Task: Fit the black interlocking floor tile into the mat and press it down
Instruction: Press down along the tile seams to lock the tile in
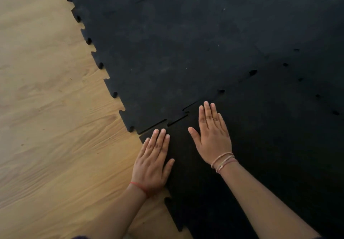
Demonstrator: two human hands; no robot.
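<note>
Both forearms reach in from the near edge, and each grip is released: the left hand [151,161] and the right hand [212,134] lie flat, fingers spread, grasping nothing, palms down on the black interlocking floor tile [214,192]. That tile lies under both palms at the mat's near corner, its toothed far edge meeting the mat [186,43] just past the fingertips. Along that seam [176,119], a thin dark gap shows between the left and right fingertips, so I judge the tabs there are not fully seated; pressing beside them rather than on them could leave a lip, and pushing forward could buckle the tile or shift it out of line. Left of the left grip lies the bare wooden floor [46,108], giving open room. Farther off along the seam, small dark notches [253,72] suggest more spots needing pressure.
</note>
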